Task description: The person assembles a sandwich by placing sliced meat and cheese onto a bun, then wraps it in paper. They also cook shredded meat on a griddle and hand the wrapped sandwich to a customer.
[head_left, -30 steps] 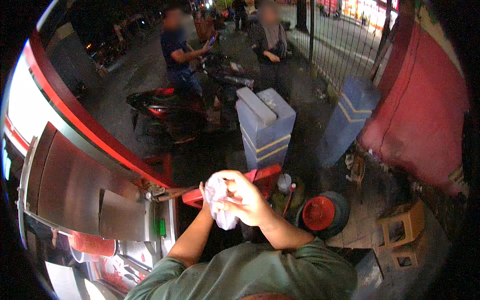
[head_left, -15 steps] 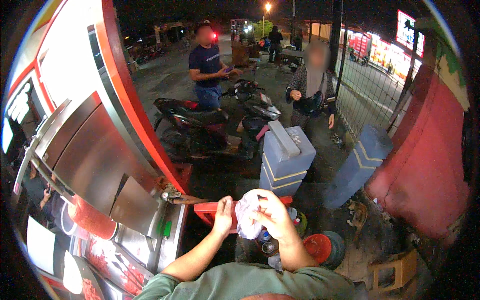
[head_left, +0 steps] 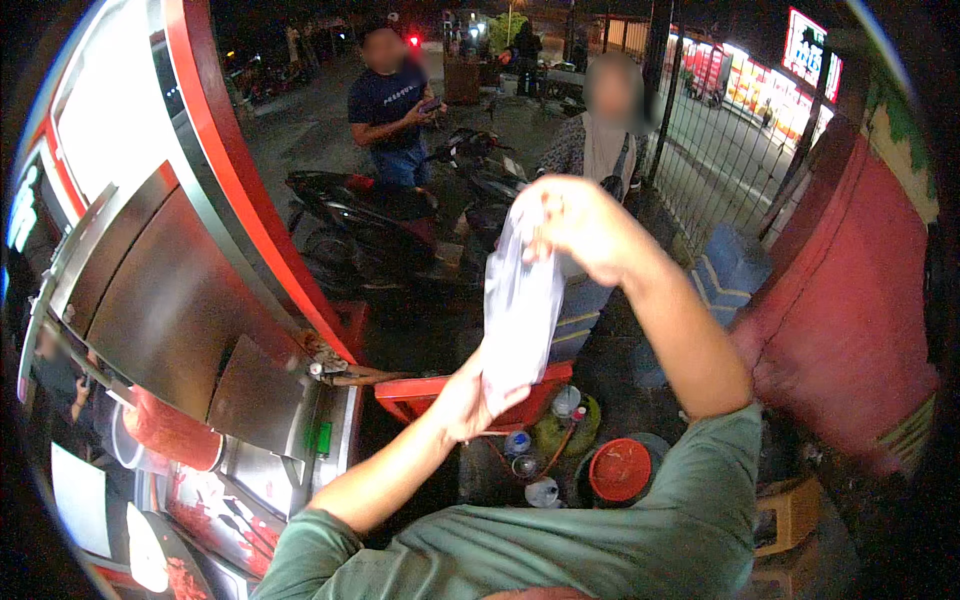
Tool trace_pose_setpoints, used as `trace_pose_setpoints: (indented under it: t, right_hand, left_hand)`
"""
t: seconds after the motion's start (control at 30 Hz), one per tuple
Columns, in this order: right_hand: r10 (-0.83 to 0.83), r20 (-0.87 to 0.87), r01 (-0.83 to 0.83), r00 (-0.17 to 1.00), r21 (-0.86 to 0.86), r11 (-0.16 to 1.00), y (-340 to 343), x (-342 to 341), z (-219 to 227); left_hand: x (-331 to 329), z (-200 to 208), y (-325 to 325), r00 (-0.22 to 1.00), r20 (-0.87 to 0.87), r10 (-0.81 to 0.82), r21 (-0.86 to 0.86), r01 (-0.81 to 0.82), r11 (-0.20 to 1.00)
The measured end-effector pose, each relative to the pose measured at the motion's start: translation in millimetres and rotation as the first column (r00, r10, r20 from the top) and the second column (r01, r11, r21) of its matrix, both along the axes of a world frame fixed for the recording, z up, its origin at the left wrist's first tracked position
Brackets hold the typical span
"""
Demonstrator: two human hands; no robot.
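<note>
A steel panel (head_left: 150,310) leaned at the far left, with a reddish cylinder (head_left: 175,430) below it. Next came the worktop (head_left: 258,468), stained red in places, and a small green thing (head_left: 323,438) near its right edge. A tall red post (head_left: 235,170) rose behind. Beyond it stood a motorbike (head_left: 370,225) and a person in a dark blue shirt (head_left: 388,105), holding a phone (head_left: 430,103).

In front of a red bench (head_left: 410,392), the left hand (head_left: 478,398) was open, its fingers out under the lower end of the bag (head_left: 522,315). The bag — whitish, thin and drawn out long — hung upright between the two hands. The right hand (head_left: 570,225), up at its top, gripped it with bent fingers.

Behind that hand stood a person in a pale headscarf (head_left: 604,150). A green gas cylinder (head_left: 583,432) sat just left of a red basin (head_left: 619,470). Further right were a fence (head_left: 705,165), a blue-grey pillar (head_left: 735,268), a yellowish stool (head_left: 798,510) and a red wall (head_left: 850,300).
</note>
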State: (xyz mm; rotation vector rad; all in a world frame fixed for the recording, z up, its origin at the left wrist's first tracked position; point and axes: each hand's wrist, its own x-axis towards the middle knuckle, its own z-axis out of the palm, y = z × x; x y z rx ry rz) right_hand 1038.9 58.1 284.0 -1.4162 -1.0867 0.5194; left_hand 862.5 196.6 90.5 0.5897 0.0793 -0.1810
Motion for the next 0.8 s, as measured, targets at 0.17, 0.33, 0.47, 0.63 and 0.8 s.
trace_pose_setpoints:
  t: [0.17, 0.33, 0.47, 0.63, 0.8]
  right_hand:
    - [-0.412, 0.218, 0.442, 0.885, -0.11, 0.89, 21.0, 78.8, 54.6]
    - [-0.549, 0.285, 0.574, 0.786, -0.005, 0.819, 44.2, 150.5, 42.7]
    - [-0.65, 0.343, 0.687, 0.678, 0.019, 0.727, 58.7, 190.6, 26.0]
    - [-0.713, 0.404, 0.78, 0.573, -0.002, 0.626, 73.1, 241.9, 15.1]
    - [-0.596, 0.682, 0.77, 0.424, 0.074, 0.633, 82.3, 275.0, 11.0]
  left_hand:
    - [100.0, 41.1, 2.7, 0.976, 0.084, 0.199, -0.021, -0.198, 0.98]
    - [183.0, 27.8, 22.8, 0.962, 0.091, 0.256, -0.053, -0.253, 0.966]
    - [212.4, 17.8, 24.4, 0.971, 0.103, 0.216, -0.084, -0.207, 0.975]
    - [239.6, 20.0, 29.8, 0.988, 0.054, 0.146, -0.141, -0.138, 0.98]
    - [256.9, 24.3, 33.2, 0.995, 0.026, 0.094, -0.13, -0.09, 0.987]
